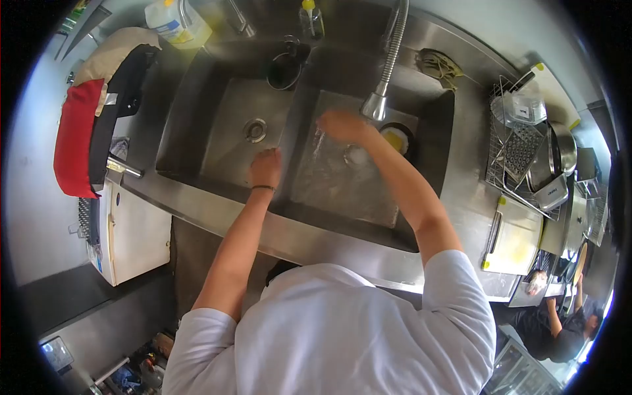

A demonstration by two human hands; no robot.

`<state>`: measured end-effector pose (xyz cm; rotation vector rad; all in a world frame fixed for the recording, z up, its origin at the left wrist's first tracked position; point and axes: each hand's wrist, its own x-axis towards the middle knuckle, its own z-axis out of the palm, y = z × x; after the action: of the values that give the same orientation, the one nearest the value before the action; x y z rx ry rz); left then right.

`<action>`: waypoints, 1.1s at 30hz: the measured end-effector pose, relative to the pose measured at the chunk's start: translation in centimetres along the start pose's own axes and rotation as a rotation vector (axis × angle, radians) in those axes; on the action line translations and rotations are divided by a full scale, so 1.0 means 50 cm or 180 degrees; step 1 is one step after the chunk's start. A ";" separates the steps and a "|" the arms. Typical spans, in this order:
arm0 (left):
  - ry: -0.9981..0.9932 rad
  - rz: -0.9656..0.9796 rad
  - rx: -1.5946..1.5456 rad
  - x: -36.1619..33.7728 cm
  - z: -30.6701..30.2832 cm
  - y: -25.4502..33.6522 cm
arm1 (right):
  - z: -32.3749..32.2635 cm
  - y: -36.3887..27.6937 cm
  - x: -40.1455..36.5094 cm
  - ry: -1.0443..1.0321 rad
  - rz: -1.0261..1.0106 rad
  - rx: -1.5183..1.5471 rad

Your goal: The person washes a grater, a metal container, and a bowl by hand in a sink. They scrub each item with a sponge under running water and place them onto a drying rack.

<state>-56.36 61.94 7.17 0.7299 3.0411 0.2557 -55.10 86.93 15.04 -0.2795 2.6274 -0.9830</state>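
Note:
My left hand (265, 168) is over the left basin (230, 131), close to the divider, with its fingers curled in. Whatever is inside that fist, if anything, is hidden. Over the right basin (309, 191) hangs my right hand (340, 125), palm down and slightly blurred, its fingers hidden from above. Just right of it is the spray head (375, 105) of the flexible tap. Water streaks and wet patches show on the right basin's floor. A round bowl (397, 137) with something yellow in it sits in that basin, partly behind my right forearm.
A dark metal pot (284, 70) rests by the divider at the back. Along the rear ledge are a yellow-topped bottle (312, 20), a jug (178, 25) and a cloth (440, 64). A dish rack (520, 145) and cutting board (513, 236) stand right. Another person (553, 329) works far right.

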 end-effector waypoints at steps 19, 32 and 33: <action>0.0360 0.0207 0.0136 0.000 0.023 -0.007 | -0.005 0.049 -0.198 0.0337 0.0637 0.2617; 0.0413 -0.0047 -0.0195 0.001 0.033 -0.008 | 0.028 0.082 -0.228 0.1125 0.0455 0.3616; 0.0389 -0.0035 -0.0208 -0.002 0.030 -0.002 | 0.010 0.041 -0.211 0.1443 -0.0209 0.4637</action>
<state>-56.24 62.05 5.69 0.7192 3.1325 0.4123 -45.24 91.25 15.75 0.2496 1.4866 -2.7986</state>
